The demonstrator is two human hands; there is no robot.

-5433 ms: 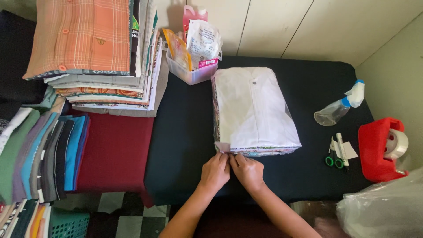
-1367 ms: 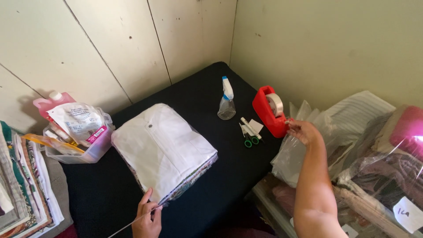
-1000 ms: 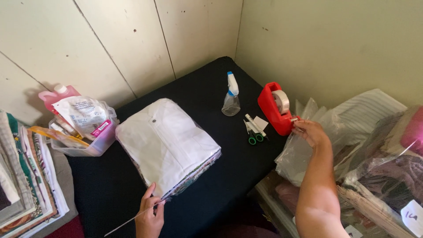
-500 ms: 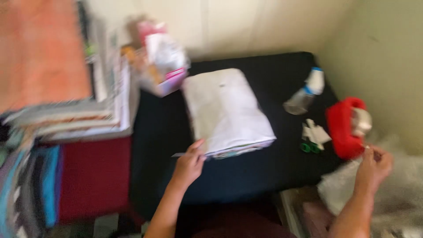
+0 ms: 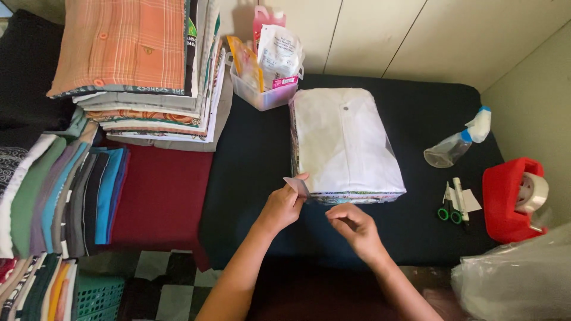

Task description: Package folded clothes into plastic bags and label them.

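My left hand [image 5: 284, 205] pinches the open flap of the clear bag around the folded white garment [image 5: 348, 142], which lies mid-table on the black cloth [image 5: 256, 178]. My right hand [image 5: 355, 224] hovers just before the packet's near edge, fingertips pressed together; whether they hold anything, I cannot tell. Scissors [image 5: 446, 208] and the red tape dispenser [image 5: 511, 199] sit well right, leaving bare cloth between.

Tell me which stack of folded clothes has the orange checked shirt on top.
The tall stack at the back left beside the clear bin; the nearer piles show only edges.
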